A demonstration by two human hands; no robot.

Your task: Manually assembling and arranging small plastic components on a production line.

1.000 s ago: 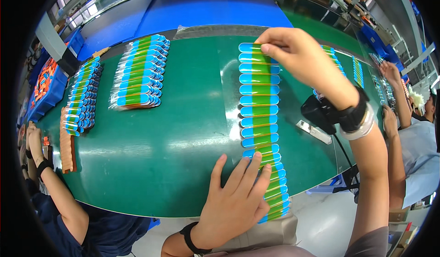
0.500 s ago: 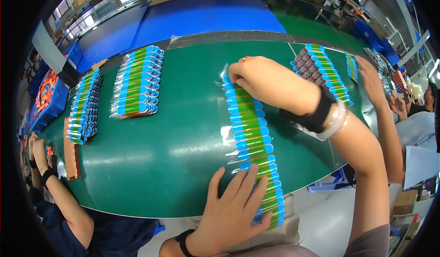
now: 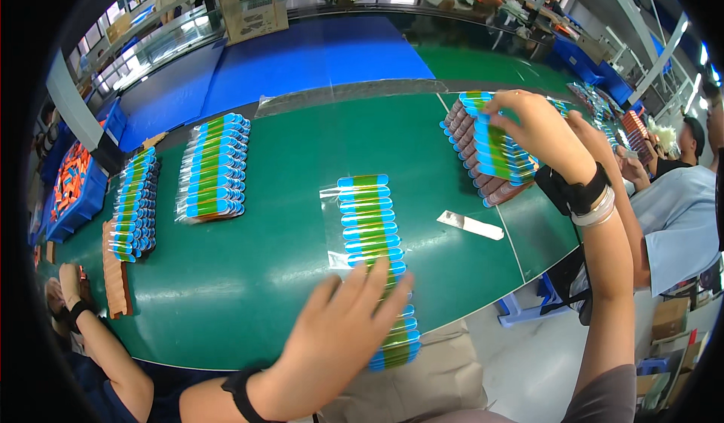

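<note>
Your left hand (image 3: pixel 332 347) spread flat on bagged strip row (image 3: pixel 371 234), counter (image 3: pixel 286 159) centre; right hand (image 3: pixel 528 125) pinching strip stack (image 3: pixel 490 151) right of it.

Packets (image 3: pixel 371 227): glossy clear plastic film over blue-green card. Belt (image 3: pixel 286 151): matt green, smooth rubbery surface. Crate (image 3: pixel 72 196): blue hard plastic.

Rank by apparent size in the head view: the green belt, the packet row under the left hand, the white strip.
1. Green belt, by far the largest.
2. Packet row under the left hand.
3. White strip, smallest.
</note>
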